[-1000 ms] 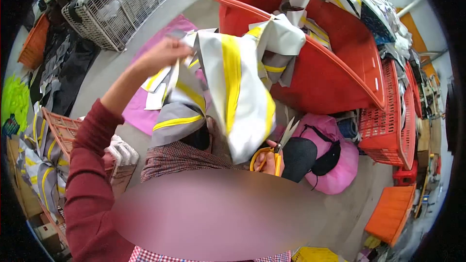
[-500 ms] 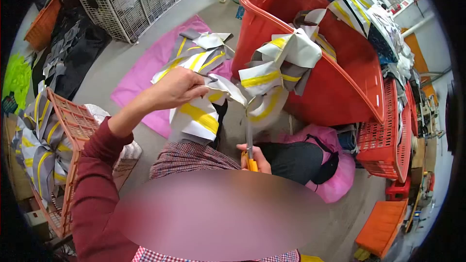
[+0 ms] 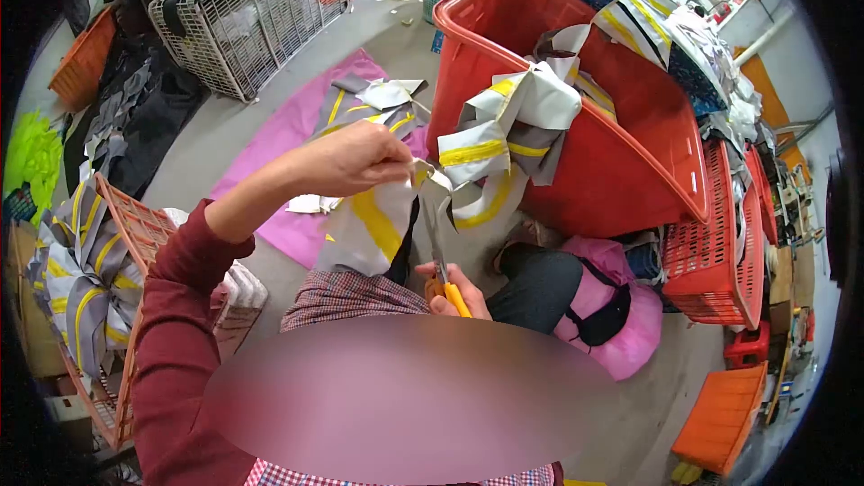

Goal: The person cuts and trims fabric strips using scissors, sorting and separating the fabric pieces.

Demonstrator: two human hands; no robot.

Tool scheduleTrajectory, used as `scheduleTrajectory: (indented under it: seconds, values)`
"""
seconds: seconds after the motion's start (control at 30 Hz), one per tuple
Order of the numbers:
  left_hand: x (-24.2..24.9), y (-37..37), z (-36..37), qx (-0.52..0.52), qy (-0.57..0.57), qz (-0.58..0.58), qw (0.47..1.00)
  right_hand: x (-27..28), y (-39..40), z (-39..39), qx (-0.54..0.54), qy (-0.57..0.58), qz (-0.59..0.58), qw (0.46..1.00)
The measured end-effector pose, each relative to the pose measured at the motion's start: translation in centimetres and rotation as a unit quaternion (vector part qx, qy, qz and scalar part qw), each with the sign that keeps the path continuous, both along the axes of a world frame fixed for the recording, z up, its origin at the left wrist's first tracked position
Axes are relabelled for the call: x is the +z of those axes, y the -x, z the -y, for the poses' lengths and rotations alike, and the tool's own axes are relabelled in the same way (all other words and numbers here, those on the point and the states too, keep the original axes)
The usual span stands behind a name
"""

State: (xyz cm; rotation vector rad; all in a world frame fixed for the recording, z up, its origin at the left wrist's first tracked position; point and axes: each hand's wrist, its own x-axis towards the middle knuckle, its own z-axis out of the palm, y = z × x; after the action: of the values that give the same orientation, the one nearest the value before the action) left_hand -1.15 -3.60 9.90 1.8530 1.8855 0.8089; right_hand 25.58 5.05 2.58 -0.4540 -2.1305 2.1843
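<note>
My left hand (image 3: 360,160) is closed on a white fabric piece with a yellow stripe (image 3: 378,220), which hangs down over my lap. My right hand (image 3: 454,292) holds scissors (image 3: 441,256) by their orange handle, with the blades pointing up at the fabric just right of my left hand. A strip of striped fabric (image 3: 481,148) runs from there to the rim of a large red tub (image 3: 621,166). Other striped pieces (image 3: 346,103) lie on a pink sheet (image 3: 270,148) on the floor.
At the left stands a pink crate (image 3: 135,220) beside striped pieces. A wire cage (image 3: 256,18) is at the back. On the right are a red basket (image 3: 711,252), an orange bin (image 3: 720,418) and a pink bag (image 3: 621,342).
My left hand has moved right and slightly up with the fabric. My right hand and the scissors have shifted left, with the blades now closer to the left hand.
</note>
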Motion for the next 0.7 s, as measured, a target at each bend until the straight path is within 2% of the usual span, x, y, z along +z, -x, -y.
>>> scheduleTrajectory:
  seconds: [0.07,0.27,0.33,0.47,0.53,0.7]
  values:
    - [1.3,-0.9,-0.7,0.021,0.086,0.064,0.994,-0.1,0.0,-0.4,-0.004,0.006,0.004,1.0]
    - [3.3,-2.8,-1.9,0.016,0.079,0.118,0.99,-0.2,-0.3,-1.2,-0.002,0.067,-0.047,0.997]
    - [3.7,-3.3,-2.1,0.005,0.077,0.102,0.992,-0.7,-0.5,-1.5,0.015,0.121,-0.079,0.989]
    - [4.1,-4.9,-2.6,-0.022,0.072,0.08,0.994,-1.4,-0.4,-1.5,0.003,0.088,-0.138,0.987]
    - [4.3,-5.6,-2.8,-0.018,0.092,0.076,0.993,-1.6,-0.5,-1.6,-0.008,0.155,-0.15,0.976]
    - [2.1,-5.5,-3.6,0.019,0.099,0.177,0.979,-0.9,-1.1,-1.9,-0.055,0.111,-0.152,0.981]
